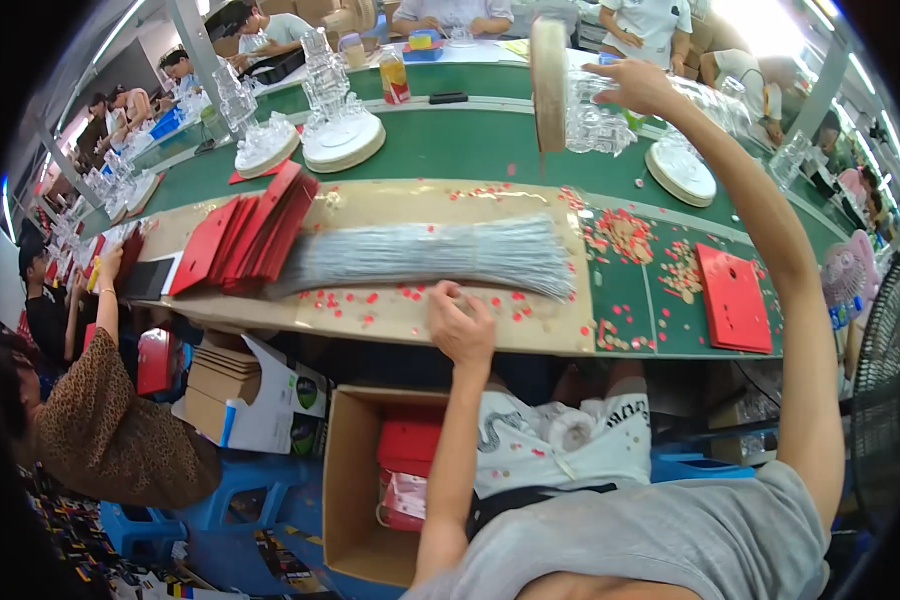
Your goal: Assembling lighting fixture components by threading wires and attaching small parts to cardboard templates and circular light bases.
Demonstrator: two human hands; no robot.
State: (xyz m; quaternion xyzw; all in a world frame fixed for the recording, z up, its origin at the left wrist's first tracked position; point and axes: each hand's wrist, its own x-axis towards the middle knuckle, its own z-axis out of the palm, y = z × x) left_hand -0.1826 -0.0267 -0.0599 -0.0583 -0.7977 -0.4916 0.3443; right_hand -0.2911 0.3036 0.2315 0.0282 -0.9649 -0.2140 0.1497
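At the near edge of the cardboard-covered bench, my left hand (pixel 461 326) is closed, fingers curled and thumb against them. Whatever it may pinch is hidden. Just beyond it lies a long bundle of thin silvery wires (pixel 430 252). My right arm reaches to the far right, where my right hand (pixel 638 86) grips a clear plastic model (pixel 592 118). The model is tipped on its side, its round pale base (pixel 547 85) standing on edge. Red folded cards (pixel 255 235) stand bunched at the bundle's left end. Another red card (pixel 734 300) lies at the right.
Small red and tan discs (pixel 620 236) litter the bench. More clear models on round bases (pixel 342 142) stand along the green conveyor (pixel 450 135). An open carton (pixel 355 480) with red items is beside my lap. A fan (pixel 882 370) stands right; a person in leopard print (pixel 110 430) works left.
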